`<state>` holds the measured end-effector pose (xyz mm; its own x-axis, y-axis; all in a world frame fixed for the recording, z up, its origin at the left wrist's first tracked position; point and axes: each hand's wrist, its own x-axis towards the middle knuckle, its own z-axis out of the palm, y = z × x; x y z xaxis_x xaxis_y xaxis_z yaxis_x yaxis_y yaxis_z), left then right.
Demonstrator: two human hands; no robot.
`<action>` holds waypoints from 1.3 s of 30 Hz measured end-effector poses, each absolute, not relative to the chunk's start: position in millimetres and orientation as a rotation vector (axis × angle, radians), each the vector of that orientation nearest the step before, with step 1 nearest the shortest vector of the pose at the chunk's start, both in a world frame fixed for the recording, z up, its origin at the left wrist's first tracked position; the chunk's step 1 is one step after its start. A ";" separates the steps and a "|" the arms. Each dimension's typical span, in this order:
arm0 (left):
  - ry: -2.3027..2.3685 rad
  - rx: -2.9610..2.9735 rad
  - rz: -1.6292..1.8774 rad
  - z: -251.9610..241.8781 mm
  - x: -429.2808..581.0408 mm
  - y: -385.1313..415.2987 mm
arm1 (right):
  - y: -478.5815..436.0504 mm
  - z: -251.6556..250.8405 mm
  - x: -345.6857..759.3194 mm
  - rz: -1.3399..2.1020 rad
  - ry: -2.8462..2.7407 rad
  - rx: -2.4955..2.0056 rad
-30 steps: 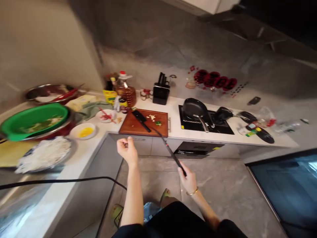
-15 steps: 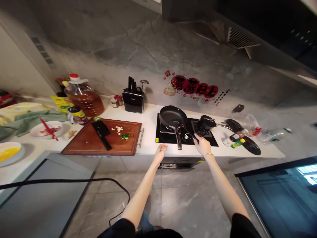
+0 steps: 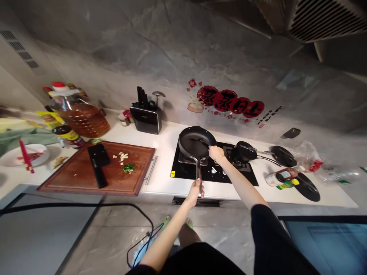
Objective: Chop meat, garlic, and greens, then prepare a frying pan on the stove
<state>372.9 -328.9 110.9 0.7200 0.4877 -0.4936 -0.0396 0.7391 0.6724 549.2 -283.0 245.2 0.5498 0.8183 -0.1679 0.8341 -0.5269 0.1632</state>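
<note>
A black frying pan (image 3: 197,136) sits on the left burner of the black cooktop (image 3: 183,172), its handle towards me. My left hand (image 3: 195,191) is wrapped round the end of that handle. Over the pan's right rim, my right hand (image 3: 215,152) grips a slim black-handled utensil (image 3: 205,144) with a bit of red on it. Its far end reaches down into the pan, but I cannot make out its shape. Beside it on the right burner stands a black saucepan (image 3: 244,152), its metal handle pointing right.
Left lies a wooden cutting board (image 3: 74,181) with a black cleaver (image 3: 98,164), chopped garlic (image 3: 121,157) and greens (image 3: 129,167). Behind are an oil jug (image 3: 83,118) and a knife block (image 3: 146,118). Lids (image 3: 308,187) and bottles (image 3: 282,175) lie at right.
My left hand has come forward and taken hold of the pan's handle. My right hand has moved up and left, bringing the utensil's end into the pan. The view has shifted closer.
</note>
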 end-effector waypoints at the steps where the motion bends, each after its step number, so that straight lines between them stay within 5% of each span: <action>1: 0.722 0.700 0.332 110.8 373.8 -330.9 | -270.3 243.0 552.5 -0.107 1.406 2.550; 13: 0.760 0.766 0.355 117.1 373.9 -333.0 | -303.5 324.0 610.4 -0.237 1.436 2.077; 22: 0.797 0.790 0.347 116.1 372.4 -332.2 | -266.0 275.0 601.4 -0.183 1.579 2.225; 29: 0.785 0.794 0.348 116.9 371.6 -330.2 | -299.4 342.8 610.5 -0.291 1.594 1.944; 39: 0.831 0.837 0.319 117.1 373.3 -331.0 | -281.0 272.5 610.0 -0.165 1.398 2.316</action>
<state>373.3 -331.0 117.1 0.6511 0.5518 -0.5212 0.0614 0.6461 0.7608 610.0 -281.0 272.5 0.4853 0.8156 -0.3151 0.8665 -0.4006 0.2978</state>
